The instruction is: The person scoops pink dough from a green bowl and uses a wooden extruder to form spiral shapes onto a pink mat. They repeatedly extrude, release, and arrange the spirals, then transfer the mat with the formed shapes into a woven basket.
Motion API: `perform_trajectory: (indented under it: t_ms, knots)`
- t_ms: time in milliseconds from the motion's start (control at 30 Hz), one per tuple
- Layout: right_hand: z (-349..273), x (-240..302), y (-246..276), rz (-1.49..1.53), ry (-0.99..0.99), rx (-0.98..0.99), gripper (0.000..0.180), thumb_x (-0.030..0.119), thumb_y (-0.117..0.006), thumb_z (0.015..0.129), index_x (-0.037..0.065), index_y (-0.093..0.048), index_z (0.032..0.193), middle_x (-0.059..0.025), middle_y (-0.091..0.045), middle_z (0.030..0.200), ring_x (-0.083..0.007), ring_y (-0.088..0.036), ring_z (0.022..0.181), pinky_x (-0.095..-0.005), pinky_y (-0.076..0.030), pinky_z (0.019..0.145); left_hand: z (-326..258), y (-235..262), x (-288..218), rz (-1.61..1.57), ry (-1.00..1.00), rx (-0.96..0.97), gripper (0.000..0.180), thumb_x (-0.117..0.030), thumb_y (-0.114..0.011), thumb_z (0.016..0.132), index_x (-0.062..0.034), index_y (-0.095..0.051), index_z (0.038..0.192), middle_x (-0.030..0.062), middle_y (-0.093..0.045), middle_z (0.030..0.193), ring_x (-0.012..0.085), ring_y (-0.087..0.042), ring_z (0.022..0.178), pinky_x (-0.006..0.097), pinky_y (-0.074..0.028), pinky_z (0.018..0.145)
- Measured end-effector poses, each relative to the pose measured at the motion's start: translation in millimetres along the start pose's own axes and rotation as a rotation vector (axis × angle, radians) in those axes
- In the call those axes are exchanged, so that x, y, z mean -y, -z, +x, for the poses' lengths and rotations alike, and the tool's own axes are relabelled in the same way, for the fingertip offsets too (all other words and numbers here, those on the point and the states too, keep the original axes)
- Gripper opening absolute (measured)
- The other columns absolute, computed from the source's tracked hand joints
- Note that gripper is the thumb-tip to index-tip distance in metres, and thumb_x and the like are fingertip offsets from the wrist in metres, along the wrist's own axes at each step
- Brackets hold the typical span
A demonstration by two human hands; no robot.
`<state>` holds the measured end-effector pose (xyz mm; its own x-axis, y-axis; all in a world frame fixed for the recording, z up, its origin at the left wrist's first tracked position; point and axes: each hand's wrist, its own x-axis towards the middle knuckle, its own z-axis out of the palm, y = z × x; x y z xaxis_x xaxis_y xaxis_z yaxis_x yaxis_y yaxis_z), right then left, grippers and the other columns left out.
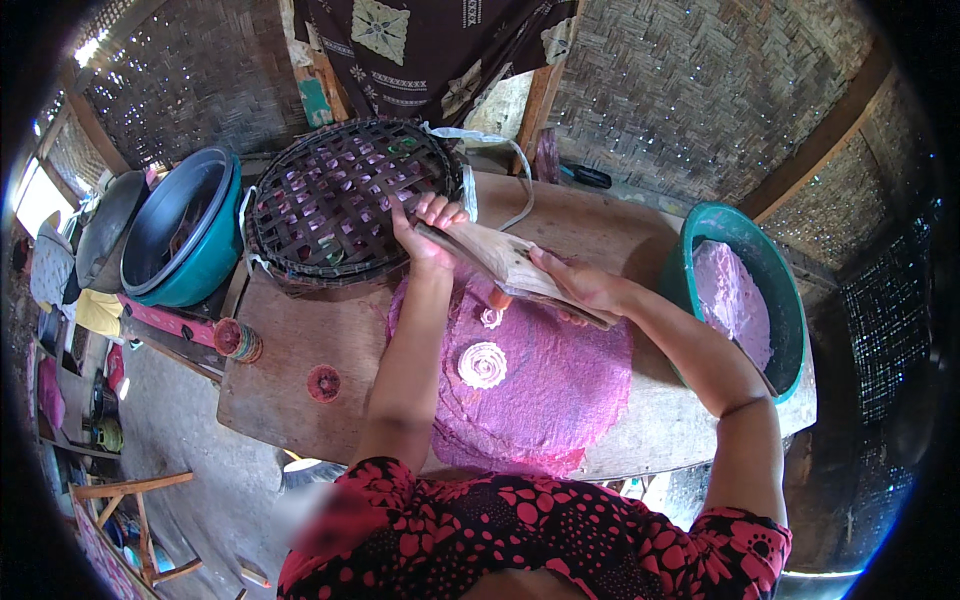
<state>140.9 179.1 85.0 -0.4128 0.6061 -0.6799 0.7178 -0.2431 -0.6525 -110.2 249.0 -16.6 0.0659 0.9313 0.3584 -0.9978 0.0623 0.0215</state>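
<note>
Nearest, a pink cloth (560, 390) spreads over the middle of the wooden bench (290, 390), its near hem hanging just past the bench's front edge. On the cloth sits a pale coiled spiral of dough (483, 364), with a smaller pale piece (491, 318) just beyond it. Left of the cloth the bench top shows bare wood, broken only by a small red disc (323, 383), and a red spool-like thing (237, 339) rests at the left edge. Above the small piece, both hands hold a flat wooden press (510, 268) tilted over the cloth: the left hand (428, 228) has its fingers curled round the press's far end, and the right hand (585, 287) grips the near end, fingers clenched along its side. To the right, a green basin (775, 270) holding pink dough stands at the bench's right edge, close by the right forearm. Farther back, a round woven tray (345, 200) leans at the bench's rear left corner, touching the left hand's fingertips. Beyond it, off the bench, stands a teal tub (185, 240), and woven bamboo walls (690, 90) close the space behind.
</note>
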Motion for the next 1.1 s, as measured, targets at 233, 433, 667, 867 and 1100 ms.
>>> perform_trajectory:
  t_ms: [233,433,667,867,1100]
  knots:
    - [-15,8,3,-0.037,0.05,-0.05,0.08,0.078,-0.028,0.093,0.007,-0.064,0.089,-0.005,-0.054,0.059,-0.0149,-0.053,0.046,-0.0323,-0.043,0.042,2,-6,3,-0.013,0.015,0.136,0.061,-0.075,-0.041,0.089,-0.0195,-0.046,0.064,-0.0065,-0.041,0.054,0.011,-0.037,0.051,0.031,-0.035,0.063]
    - [-3,3,-9,-0.051,0.105,-0.162,0.09,0.081,-0.026,0.091,0.003,-0.061,0.064,-0.0083,-0.054,0.052,-0.0203,-0.058,0.047,-0.0384,-0.047,0.047,-3,-18,-4,0.06,-0.037,0.013,0.055,-0.066,-0.044,0.092,-0.0199,-0.044,0.062,-0.0076,-0.039,0.053,0.0098,-0.038,0.049,0.029,-0.036,0.06]
    - [-11,-9,2,-0.086,0.07,-0.256,0.082,0.076,-0.034,0.094,0.001,-0.062,0.076,-0.0072,-0.053,0.053,-0.0168,-0.053,0.043,-0.0346,-0.043,0.04,3,-10,18,0.02,-0.001,-0.026,0.059,-0.07,-0.037,0.091,-0.0221,-0.039,0.057,-0.0079,-0.034,0.048,0.0091,-0.033,0.045,0.028,-0.033,0.056]
    - [14,-16,-11,0.061,0.216,-0.342,0.085,0.078,-0.038,0.091,0.002,-0.057,0.058,-0.008,-0.051,0.05,-0.0179,-0.051,0.042,-0.0349,-0.04,0.04,23,-19,2,0.173,-0.009,-0.025,0.055,-0.065,-0.039,0.093,-0.0212,-0.04,0.06,-0.0085,-0.034,0.049,0.0083,-0.034,0.044,0.028,-0.033,0.053]
    - [26,-20,-26,0.122,0.254,-0.308,0.081,0.073,-0.036,0.095,0.001,-0.06,0.067,-0.0072,-0.051,0.053,-0.0176,-0.051,0.043,-0.0352,-0.04,0.04,14,-42,-7,0.187,0.088,0.152,0.056,-0.068,-0.038,0.093,-0.0194,-0.047,0.066,-0.0045,-0.041,0.056,0.0128,-0.044,0.053,0.03,-0.038,0.059]
